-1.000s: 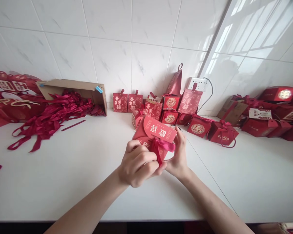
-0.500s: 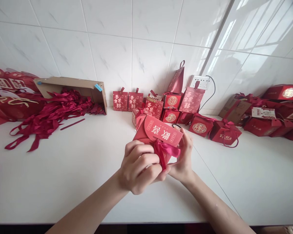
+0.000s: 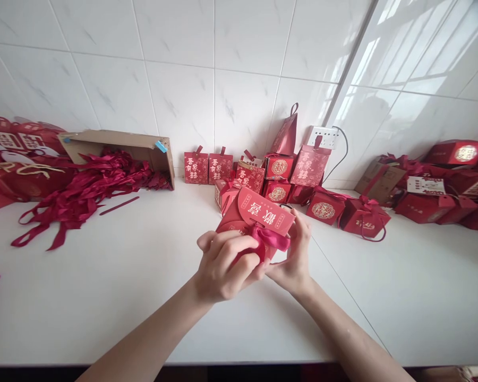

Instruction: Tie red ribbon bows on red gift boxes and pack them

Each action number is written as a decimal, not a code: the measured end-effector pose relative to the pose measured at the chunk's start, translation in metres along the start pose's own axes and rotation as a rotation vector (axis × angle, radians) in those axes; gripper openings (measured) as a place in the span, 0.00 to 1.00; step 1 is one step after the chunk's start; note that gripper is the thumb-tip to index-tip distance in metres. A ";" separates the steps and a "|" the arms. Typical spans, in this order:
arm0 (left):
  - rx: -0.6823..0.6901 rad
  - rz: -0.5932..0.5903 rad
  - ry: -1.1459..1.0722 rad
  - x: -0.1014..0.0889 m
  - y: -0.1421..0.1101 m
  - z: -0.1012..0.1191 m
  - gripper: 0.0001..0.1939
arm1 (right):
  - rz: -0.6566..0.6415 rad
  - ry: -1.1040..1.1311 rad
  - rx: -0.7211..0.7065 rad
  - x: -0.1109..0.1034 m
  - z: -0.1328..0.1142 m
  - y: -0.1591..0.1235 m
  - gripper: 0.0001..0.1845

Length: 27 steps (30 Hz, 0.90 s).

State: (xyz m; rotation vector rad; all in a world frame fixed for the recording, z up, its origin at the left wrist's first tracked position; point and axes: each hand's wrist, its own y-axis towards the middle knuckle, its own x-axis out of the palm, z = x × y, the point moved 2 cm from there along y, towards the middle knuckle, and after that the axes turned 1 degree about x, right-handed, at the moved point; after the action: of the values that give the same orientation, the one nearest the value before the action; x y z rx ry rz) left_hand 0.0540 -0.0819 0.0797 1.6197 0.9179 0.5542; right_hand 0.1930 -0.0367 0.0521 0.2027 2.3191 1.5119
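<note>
A red paper gift box (image 3: 265,213) with pale printed characters is held up above the white table, tilted. On its front is a bright pink-red ribbon bow (image 3: 270,237). My left hand (image 3: 227,262) is closed against the left and front of the box, its curled fingers beside the bow; the fingertips are partly hidden. My right hand (image 3: 297,254) grips the box from the right, its thumb under the lower edge and its fingers behind. A dark band circles the air just behind the box, partly hidden.
Finished-looking red boxes (image 3: 279,167) stand stacked against the tiled wall beside a power strip (image 3: 322,138). On the left, a cardboard box (image 3: 119,139) spills red ribbons (image 3: 83,193). More red boxes (image 3: 426,207) are piled at right. A single ribbon strip (image 3: 119,205) lies on the table.
My left fingers have shifted on the front of the box, and the hanging ribbon end seen before is now hidden or tucked by them. The right hand keeps its grip.
</note>
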 end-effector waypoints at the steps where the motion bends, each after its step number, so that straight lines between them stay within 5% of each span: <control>1: -0.006 0.016 0.013 0.000 -0.001 0.000 0.09 | -0.006 -0.003 0.007 0.000 0.000 0.000 0.51; 27: 0.052 0.050 -0.066 -0.003 0.000 0.001 0.09 | -0.007 0.006 -0.053 0.000 0.000 -0.002 0.52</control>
State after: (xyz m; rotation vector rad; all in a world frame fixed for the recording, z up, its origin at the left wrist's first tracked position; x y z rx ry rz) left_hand 0.0535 -0.0847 0.0798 1.7012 0.8515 0.5121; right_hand 0.1936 -0.0374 0.0505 0.1759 2.2791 1.5708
